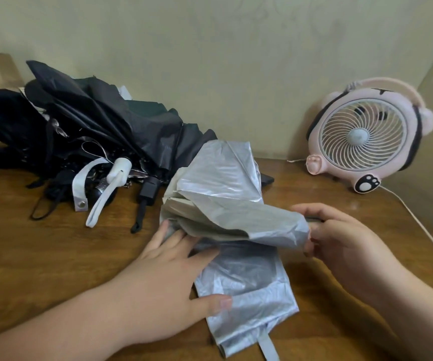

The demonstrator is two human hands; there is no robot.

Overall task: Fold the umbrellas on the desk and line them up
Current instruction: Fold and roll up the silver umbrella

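Perhaps three black umbrellas (100, 126), one silver umbrella (236, 194), one fan (363, 136).

umbrella pile (93, 131) left, fan (366, 136) right

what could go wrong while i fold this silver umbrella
1. The silver umbrella has panels bunched unevenly under the left hand; rolling now may lock in creases, so its strap might not reach round.
2. The right hand, gripping the umbrella's end, works near the white cord; a snag could tug the pink fan.
3. The black umbrellas trail loose straps nearby that could tangle in.
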